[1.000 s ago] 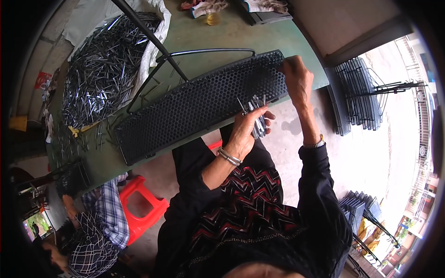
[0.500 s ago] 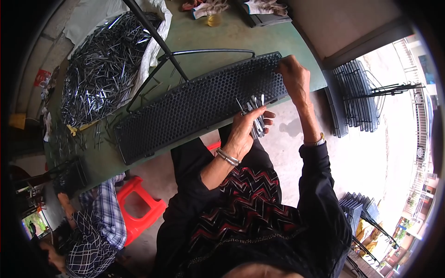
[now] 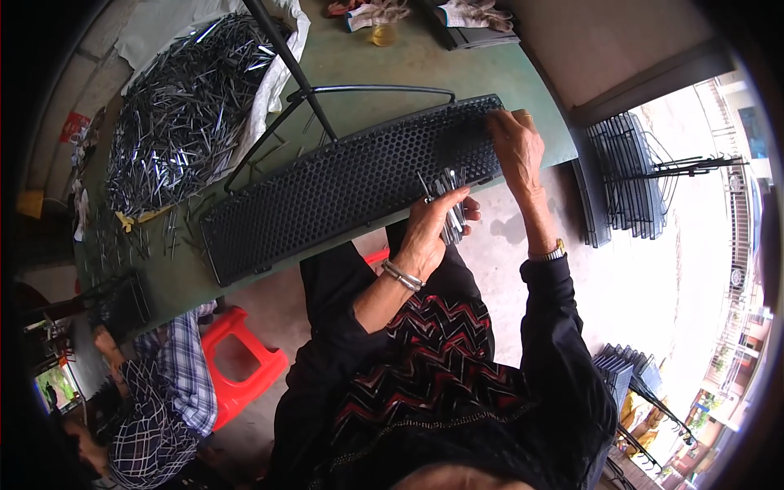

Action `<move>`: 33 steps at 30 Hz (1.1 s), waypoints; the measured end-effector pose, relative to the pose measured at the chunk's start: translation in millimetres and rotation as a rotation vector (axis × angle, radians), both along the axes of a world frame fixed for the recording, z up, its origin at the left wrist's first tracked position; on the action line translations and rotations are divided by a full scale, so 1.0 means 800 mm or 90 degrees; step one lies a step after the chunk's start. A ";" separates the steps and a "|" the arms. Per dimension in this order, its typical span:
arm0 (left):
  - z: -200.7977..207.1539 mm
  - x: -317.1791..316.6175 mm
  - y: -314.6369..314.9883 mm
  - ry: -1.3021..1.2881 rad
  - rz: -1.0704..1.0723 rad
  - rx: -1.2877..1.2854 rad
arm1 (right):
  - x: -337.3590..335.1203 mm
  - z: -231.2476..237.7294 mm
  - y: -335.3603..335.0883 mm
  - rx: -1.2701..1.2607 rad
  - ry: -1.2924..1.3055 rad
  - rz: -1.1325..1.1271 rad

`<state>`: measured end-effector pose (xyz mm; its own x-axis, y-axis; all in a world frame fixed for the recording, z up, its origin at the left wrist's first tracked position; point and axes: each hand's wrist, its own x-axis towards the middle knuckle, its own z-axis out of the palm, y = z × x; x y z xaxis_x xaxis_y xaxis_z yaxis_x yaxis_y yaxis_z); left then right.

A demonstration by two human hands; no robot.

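The right hand (image 3: pixel 519 147) has edged onto the perforated black panel's (image 3: pixel 351 175) end, apparently working there, fingers bunched, grip unclear; the left hand's (image 3: pixel 428 227) fingers clamp metal strips (image 3: pixel 452 224).

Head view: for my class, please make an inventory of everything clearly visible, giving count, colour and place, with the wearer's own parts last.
Table: one, green, upper left to centre
Sack: one, white, left on table
Strips: uncountable, black and silvery, in sack, on table, in left hand
Panel: one, black, along table's near edge
Rod frame: one, black, behind panel
Gloves: two piles, whitish, table's far edge
Cup: one, yellowish, near gloves
Stool: one clearly, red, lower left
Racks: two stacks, black, right and lower right
Co-worker: one, plaid clothing, lower left
Bracelets: count unclear, silvery, left wrist
Wristband: one, metallic, right wrist
Left hand: one, bare, panel's near side
Right hand: one, bare, panel's right end
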<state>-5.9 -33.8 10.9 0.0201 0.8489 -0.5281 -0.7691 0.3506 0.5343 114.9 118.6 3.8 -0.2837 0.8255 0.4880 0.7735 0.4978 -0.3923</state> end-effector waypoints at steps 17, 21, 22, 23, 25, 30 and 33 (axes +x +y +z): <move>0.010 -0.003 0.002 0.065 -0.012 -0.006 | 0.002 0.011 -0.014 -0.054 -0.072 -0.063; 0.007 -0.006 0.001 0.066 -0.027 -0.012 | 0.002 0.021 -0.031 -0.084 -0.003 -0.066; 0.006 -0.007 0.002 0.066 -0.027 -0.012 | 0.006 0.029 -0.036 -0.084 -0.003 -0.066; 0.006 -0.008 0.002 0.074 -0.026 -0.010 | 0.014 0.041 -0.041 -0.248 0.023 0.015; 0.006 -0.006 0.003 0.082 -0.033 -0.006 | 0.024 0.047 -0.058 -0.409 0.052 0.092; 0.007 -0.001 0.007 0.064 -0.049 -0.004 | 0.024 0.053 -0.078 -0.461 0.260 0.183; 0.003 0.002 0.010 0.049 -0.047 -0.012 | 0.024 0.055 -0.064 -0.329 0.285 0.070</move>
